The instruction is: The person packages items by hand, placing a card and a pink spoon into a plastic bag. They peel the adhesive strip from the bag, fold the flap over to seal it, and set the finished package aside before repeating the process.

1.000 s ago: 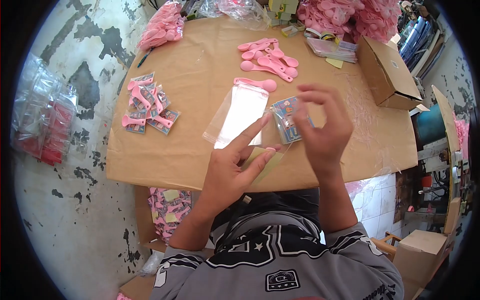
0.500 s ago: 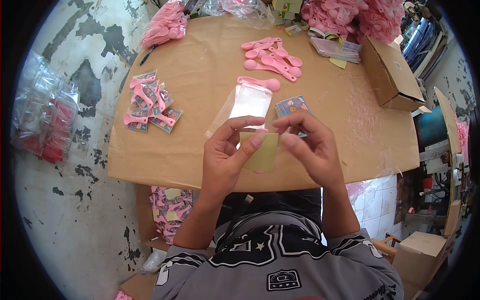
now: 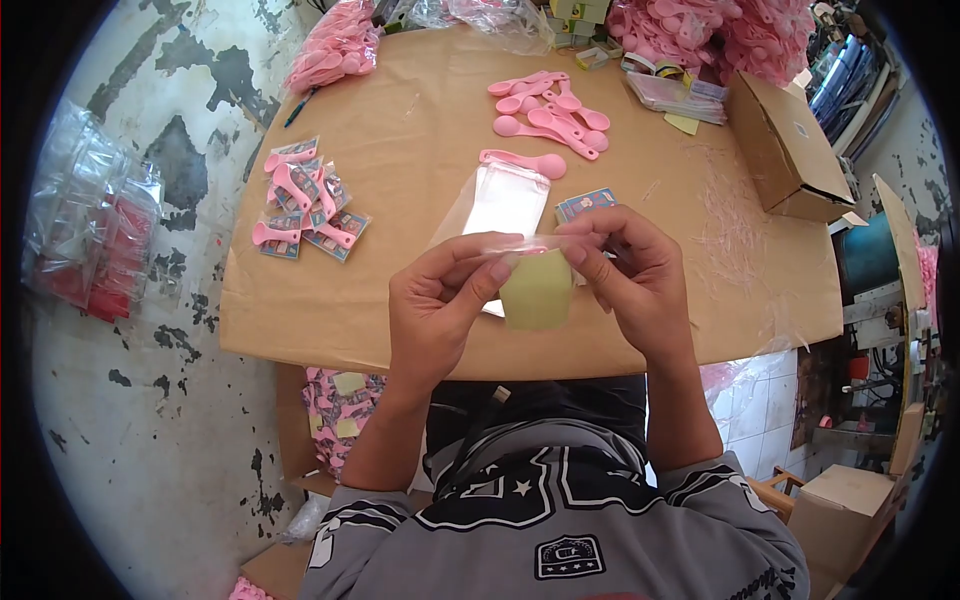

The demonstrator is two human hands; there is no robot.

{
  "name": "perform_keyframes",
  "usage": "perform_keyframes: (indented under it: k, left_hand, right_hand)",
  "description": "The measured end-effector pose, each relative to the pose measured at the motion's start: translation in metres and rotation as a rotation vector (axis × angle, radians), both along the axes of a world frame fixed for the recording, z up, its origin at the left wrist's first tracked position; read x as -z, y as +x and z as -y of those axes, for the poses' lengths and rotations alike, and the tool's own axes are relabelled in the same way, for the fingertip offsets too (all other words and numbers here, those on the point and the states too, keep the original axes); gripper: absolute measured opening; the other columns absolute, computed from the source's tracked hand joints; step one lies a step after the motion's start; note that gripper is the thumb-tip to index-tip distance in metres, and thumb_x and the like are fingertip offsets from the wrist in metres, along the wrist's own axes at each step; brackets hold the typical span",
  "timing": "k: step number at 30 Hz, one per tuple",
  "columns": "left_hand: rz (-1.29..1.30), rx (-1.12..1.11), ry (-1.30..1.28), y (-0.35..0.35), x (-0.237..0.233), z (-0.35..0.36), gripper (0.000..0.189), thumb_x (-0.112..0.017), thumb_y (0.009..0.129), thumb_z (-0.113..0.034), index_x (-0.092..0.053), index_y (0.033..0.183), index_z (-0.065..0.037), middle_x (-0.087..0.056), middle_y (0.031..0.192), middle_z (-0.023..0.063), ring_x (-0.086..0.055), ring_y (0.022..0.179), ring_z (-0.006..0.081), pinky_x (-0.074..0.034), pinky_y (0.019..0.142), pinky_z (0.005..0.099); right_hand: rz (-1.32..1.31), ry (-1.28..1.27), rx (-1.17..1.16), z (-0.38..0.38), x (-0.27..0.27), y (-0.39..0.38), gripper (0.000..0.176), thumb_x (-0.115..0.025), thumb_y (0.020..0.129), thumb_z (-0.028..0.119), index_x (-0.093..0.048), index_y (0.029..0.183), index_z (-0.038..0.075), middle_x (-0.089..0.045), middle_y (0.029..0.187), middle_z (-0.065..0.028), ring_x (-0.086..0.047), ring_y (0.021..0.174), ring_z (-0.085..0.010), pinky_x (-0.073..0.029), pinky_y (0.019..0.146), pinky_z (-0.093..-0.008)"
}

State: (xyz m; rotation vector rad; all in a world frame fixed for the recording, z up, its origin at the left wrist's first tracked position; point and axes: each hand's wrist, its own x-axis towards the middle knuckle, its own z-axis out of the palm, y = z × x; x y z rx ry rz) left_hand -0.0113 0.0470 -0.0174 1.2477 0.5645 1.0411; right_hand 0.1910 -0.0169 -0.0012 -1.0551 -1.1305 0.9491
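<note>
Between my two hands is a small clear plastic bag (image 3: 540, 241) with a plain yellow-green card (image 3: 537, 295) in it. A bit of pink shows at the card's top edge; the rest of that pink thing is hidden. My left hand (image 3: 437, 305) pinches the bag's upper left corner between thumb and fingers. At the upper right corner, my right hand (image 3: 640, 285) pinches the bag too. Just beyond my hands lie a stack of clear bags (image 3: 508, 205), a pink measuring spoon (image 3: 525, 163) and a stack of blue printed cards (image 3: 585, 204).
Loose pink spoons (image 3: 548, 120) lie farther back. Bagged spoons with cards (image 3: 303, 210) are piled at the left. Bulk bags of spoons (image 3: 335, 45), a cardboard box (image 3: 790, 145) and plastic strips (image 3: 725, 210) line the sides. Below the table edge is a box of packed spoons (image 3: 340, 410).
My right hand has closed on the bag's upper right corner. The bag's top is now stretched between both hands, and the card has tilted and shifted slightly right.
</note>
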Motion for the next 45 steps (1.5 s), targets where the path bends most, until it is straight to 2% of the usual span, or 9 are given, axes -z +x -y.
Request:
perform_keyframes:
  k: [9, 15, 18, 21, 27, 36, 41, 44, 45]
  left_hand:
    - [0.002, 0.054, 0.359, -0.012, 0.009, -0.009, 0.013, -0.064, 0.099, 0.005, -0.072, 0.11, 0.005, -0.076, 0.103, 0.0121, -0.072, 0.097, 0.0141, -0.057, 0.085, 0.0266]
    - [0.191, 0.124, 0.245, -0.012, 0.002, -0.009, 0.011, -0.067, 0.096, 0.006, -0.069, 0.107, 0.008, -0.076, 0.101, 0.0141, -0.073, 0.099, 0.0168, -0.057, 0.085, 0.0262]
    - [-0.032, 0.037, 0.243, -0.016, 0.004, -0.005, 0.016, -0.067, 0.096, 0.007, -0.067, 0.112, 0.007, -0.076, 0.102, 0.0172, -0.073, 0.101, 0.017, -0.058, 0.086, 0.026]
    - [-0.003, -0.031, 0.17, -0.014, -0.002, -0.001, 0.023, -0.068, 0.096, 0.006, -0.065, 0.119, 0.006, -0.076, 0.107, 0.02, -0.073, 0.103, 0.018, -0.06, 0.088, 0.0272]
    - [0.05, 0.013, 0.087, -0.023, -0.01, -0.001, 0.033, -0.07, 0.095, 0.008, -0.064, 0.127, 0.006, -0.077, 0.113, 0.018, -0.073, 0.108, 0.0192, -0.06, 0.091, 0.028]
    - [-0.275, -0.647, 1.029, -0.097, -0.046, -0.086, 0.021, -0.066, 0.096, 0.008, -0.072, 0.115, 0.003, -0.078, 0.112, 0.0142, -0.074, 0.106, 0.02, -0.06, 0.092, 0.0317]
    - [-0.846, -0.529, 0.987, -0.115, -0.02, -0.114, 0.021, -0.074, 0.095, -0.009, -0.072, 0.113, 0.002, -0.077, 0.113, 0.0147, -0.073, 0.108, 0.0212, -0.057, 0.092, 0.0332]
    - [-0.788, -0.441, 0.654, -0.099, 0.003, -0.105, 0.025, -0.075, 0.095, -0.018, -0.072, 0.11, 0.002, -0.076, 0.106, 0.0144, -0.073, 0.097, 0.0217, -0.056, 0.085, 0.0335]
    - [-0.812, -0.437, 0.697, -0.087, 0.004, -0.102, 0.027, -0.074, 0.096, -0.022, -0.073, 0.106, 0.003, -0.074, 0.096, 0.012, -0.07, 0.084, 0.0205, -0.055, 0.078, 0.0332]
  right_hand:
    - [0.056, 0.169, -0.137, 0.002, -0.001, 0.013, 0.016, -0.061, 0.098, -0.007, -0.074, 0.105, -0.001, -0.067, 0.096, -0.0052, -0.06, 0.089, -0.0099, -0.046, 0.075, -0.0245]
    - [0.188, 0.223, -0.128, 0.003, -0.011, 0.011, 0.012, -0.064, 0.092, -0.006, -0.074, 0.098, 0.0, -0.066, 0.092, -0.0059, -0.059, 0.086, -0.0105, -0.042, 0.073, -0.0236]
    - [0.332, 0.143, -0.077, 0.001, -0.007, 0.008, 0.011, -0.071, 0.092, -0.002, -0.072, 0.103, 0.001, -0.066, 0.093, -0.0022, -0.057, 0.082, -0.0069, -0.04, 0.07, -0.0208]
    - [0.1, 0.095, 0.014, -0.002, -0.006, -0.005, 0.02, -0.074, 0.093, 0.001, -0.068, 0.112, 0.0, -0.066, 0.095, 0.0008, -0.057, 0.081, -0.0043, -0.042, 0.07, -0.0197]
    - [0.151, 0.119, -0.01, -0.004, -0.008, -0.009, 0.024, -0.073, 0.094, -0.001, -0.065, 0.117, -0.001, -0.068, 0.099, -0.0023, -0.065, 0.092, -0.0077, -0.05, 0.082, -0.0227]
    - [0.233, 0.357, 0.327, 0.013, -0.022, 0.03, 0.022, -0.068, 0.099, 0.005, -0.066, 0.118, -0.005, -0.072, 0.11, -0.0122, -0.066, 0.1, -0.0142, -0.051, 0.091, -0.0279]
    - [0.891, 0.01, 0.561, 0.021, -0.025, 0.068, 0.027, -0.067, 0.099, 0.016, -0.069, 0.125, 0.006, -0.072, 0.113, -0.0126, -0.066, 0.101, -0.0223, -0.05, 0.091, -0.0336]
    - [1.366, -0.047, 0.712, 0.024, 0.018, 0.093, 0.029, -0.07, 0.097, 0.021, -0.071, 0.123, 0.006, -0.071, 0.117, -0.0162, -0.065, 0.107, -0.0303, -0.05, 0.092, -0.041]
    - [1.281, -0.013, 0.734, 0.019, 0.016, 0.087, 0.032, -0.071, 0.097, 0.026, -0.071, 0.12, 0.005, -0.069, 0.118, -0.018, -0.064, 0.108, -0.0341, -0.048, 0.092, -0.0454]
